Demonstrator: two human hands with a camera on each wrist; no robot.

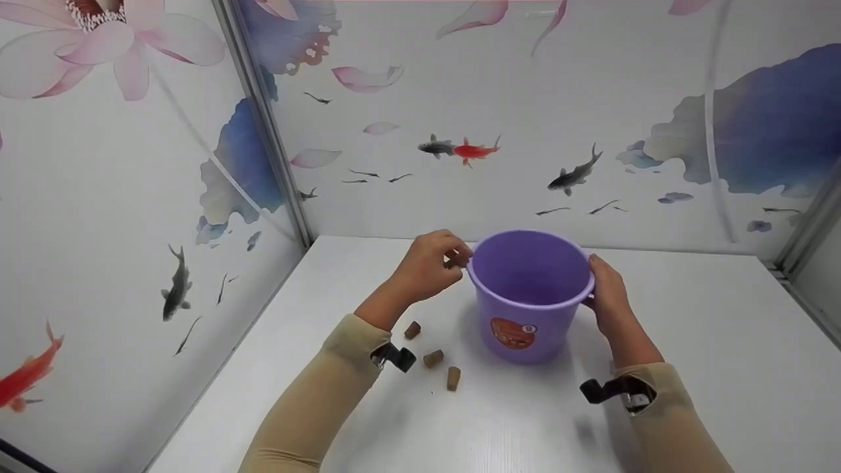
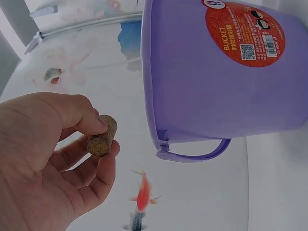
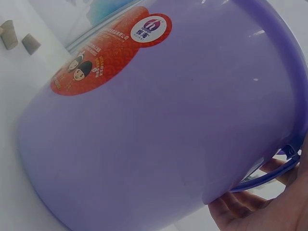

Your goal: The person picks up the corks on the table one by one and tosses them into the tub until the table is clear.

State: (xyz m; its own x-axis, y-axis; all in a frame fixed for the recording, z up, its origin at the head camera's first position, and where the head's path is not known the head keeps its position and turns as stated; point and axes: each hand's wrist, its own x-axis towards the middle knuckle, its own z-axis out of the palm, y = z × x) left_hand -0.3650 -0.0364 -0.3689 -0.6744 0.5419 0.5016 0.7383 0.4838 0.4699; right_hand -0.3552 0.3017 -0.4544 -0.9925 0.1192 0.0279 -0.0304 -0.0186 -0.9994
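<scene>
1. My left hand [image 1: 430, 266] pinches a cork [image 2: 102, 135] between thumb and fingers; it sits just outside the left side of the purple bucket [image 1: 555, 328], apart from its rim [image 1: 531, 305] in the left wrist view.
2. The cork is small and rounded, so I judge that a slack pinch, or a knock against that rim, could let it drop outside.
3. My right hand [image 1: 611, 292] grips the bucket's right edge, thumb at the rim, fingers curled behind the handle [image 3: 269, 175].
4. The bucket looks light and shows no contents; an uneven pull from my right side could tip or slide it, spoiling my aim.
5. Three loose corks [image 1: 433, 359] lie to the near left on the white table [image 1: 709, 341], below my left forearm; a low sweep of my sleeve [image 1: 322, 387] could scatter them.
6. The fish-patterned wall [image 1: 394, 217] stands beyond the far edge.
</scene>
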